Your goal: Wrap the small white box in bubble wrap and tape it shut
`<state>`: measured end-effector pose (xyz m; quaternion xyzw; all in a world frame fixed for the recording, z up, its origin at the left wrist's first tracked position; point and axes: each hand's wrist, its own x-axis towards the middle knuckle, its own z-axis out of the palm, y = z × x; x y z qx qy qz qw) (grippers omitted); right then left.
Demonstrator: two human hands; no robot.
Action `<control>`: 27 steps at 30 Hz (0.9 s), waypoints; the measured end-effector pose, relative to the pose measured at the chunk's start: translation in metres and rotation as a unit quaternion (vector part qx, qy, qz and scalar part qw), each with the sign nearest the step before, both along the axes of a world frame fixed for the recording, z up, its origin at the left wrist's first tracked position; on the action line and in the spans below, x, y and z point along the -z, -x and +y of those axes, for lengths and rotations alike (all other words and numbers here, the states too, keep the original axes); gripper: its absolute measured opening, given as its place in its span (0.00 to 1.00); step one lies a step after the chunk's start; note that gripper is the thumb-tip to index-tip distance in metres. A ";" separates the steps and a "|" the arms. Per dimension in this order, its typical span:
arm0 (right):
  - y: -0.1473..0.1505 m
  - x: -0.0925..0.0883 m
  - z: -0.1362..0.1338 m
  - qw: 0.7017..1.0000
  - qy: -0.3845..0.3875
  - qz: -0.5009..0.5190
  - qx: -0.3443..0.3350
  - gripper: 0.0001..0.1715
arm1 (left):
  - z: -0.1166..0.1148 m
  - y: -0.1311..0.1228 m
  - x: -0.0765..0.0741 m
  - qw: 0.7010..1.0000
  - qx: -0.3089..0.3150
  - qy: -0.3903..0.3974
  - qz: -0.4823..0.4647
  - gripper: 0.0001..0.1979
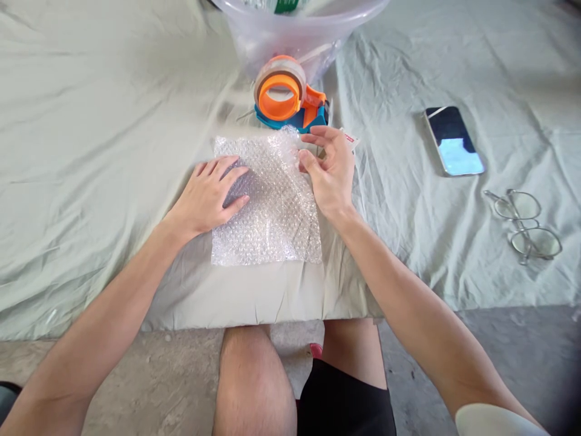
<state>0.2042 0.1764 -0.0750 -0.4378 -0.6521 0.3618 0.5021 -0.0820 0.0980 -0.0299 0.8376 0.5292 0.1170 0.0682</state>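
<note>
Clear bubble wrap (276,224) perhaps touches right fingers (310,161).

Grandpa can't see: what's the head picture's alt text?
A left hand rests on a square, clear plastic bubble-wrap sheet, the right hand at its far right corner. Beyond sits an orange and blue plastic tape dispenser.

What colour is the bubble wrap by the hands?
The bubble wrap is clear and colourless, dotted with small bubbles; the head view shows it.
</note>
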 end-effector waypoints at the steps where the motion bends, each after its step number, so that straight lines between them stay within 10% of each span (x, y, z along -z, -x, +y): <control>1: -0.001 -0.001 0.001 1.000 -0.016 0.008 -0.005 0.31 | 0.000 0.000 0.000 1.000 0.002 0.000 0.000 0.31; 6: -0.002 0.002 0.001 0.993 -0.089 -0.075 -0.009 0.06 | 0.000 0.001 0.001 1.000 0.009 0.002 -0.005 0.31; 11: -0.005 -0.006 -0.007 0.951 -0.198 -0.221 0.085 0.19 | 0.000 0.003 0.001 1.000 0.019 0.007 0.004 0.31; 18: -0.002 -0.040 -0.027 0.904 -0.112 -0.376 -0.170 0.36 | -0.002 0.004 0.004 0.999 0.025 0.029 0.011 0.36; 27: -0.004 -0.035 -0.023 0.891 -0.095 -0.415 -0.159 0.33 | -0.002 0.003 -0.001 0.999 -0.001 0.048 -0.013 0.36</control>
